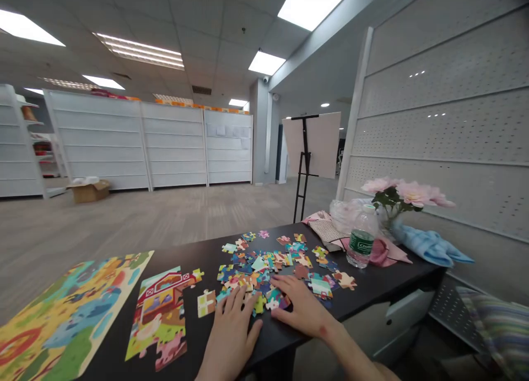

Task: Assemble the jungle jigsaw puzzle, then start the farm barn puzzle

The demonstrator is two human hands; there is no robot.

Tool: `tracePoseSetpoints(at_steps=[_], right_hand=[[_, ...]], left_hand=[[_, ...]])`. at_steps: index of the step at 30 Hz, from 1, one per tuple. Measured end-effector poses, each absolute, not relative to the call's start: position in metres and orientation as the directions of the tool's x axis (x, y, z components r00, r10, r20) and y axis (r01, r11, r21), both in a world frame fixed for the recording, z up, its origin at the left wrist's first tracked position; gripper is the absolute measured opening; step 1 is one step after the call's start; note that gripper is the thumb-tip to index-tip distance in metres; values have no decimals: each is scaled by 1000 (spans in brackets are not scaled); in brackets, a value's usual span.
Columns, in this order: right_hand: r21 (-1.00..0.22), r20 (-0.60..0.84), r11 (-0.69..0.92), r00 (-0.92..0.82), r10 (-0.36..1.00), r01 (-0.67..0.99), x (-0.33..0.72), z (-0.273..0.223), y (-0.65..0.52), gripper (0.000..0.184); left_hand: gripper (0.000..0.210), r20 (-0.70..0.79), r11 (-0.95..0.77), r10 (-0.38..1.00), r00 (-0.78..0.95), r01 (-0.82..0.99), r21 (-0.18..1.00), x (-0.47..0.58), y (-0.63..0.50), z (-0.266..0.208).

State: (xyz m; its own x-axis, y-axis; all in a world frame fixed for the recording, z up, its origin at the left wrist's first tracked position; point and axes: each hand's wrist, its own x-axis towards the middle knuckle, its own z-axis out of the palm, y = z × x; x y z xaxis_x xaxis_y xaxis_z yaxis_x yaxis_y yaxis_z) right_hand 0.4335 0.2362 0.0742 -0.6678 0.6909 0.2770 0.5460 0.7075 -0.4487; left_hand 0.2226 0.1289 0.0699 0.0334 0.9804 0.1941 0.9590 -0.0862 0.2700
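A heap of loose jigsaw pieces (276, 259) is spread over the dark tabletop. My left hand (233, 326) lies palm down at the near left edge of the heap, its fingers stretched over several pieces. On the other side, my right hand (300, 304) rests on the near pieces with fingers spread and thumb apart. Neither hand grips a piece; what lies under the fingertips is hidden. Left of my left hand is a single cream and brown piece (206, 304). Beyond it lies a partly joined barn puzzle (159, 315) with an uneven right edge.
A colourful picture sheet (78, 309) covers the table's left end. At the right stand a water bottle (361, 240) and pink flowers (407, 193) in a vase, beside a blue cloth (432, 243). An easel (306, 160) stands behind the table.
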Motion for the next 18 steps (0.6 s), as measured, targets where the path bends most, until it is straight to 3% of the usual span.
tracePoseSetpoints(at_steps=[2,7,18], right_hand=[[-534,337,639,-554,761,554,434,67,245,57],[-637,468,483,-196,862,601,443,50,265,48],[-765,400,391,-98,911,511,453,55,261,49]], left_hand=[[52,192,-77,981,23,958,278,223,128,70],[52,196,-70,981,10,951,303,223,127,71],[52,179,-59,984,0,945,323,224,126,74]])
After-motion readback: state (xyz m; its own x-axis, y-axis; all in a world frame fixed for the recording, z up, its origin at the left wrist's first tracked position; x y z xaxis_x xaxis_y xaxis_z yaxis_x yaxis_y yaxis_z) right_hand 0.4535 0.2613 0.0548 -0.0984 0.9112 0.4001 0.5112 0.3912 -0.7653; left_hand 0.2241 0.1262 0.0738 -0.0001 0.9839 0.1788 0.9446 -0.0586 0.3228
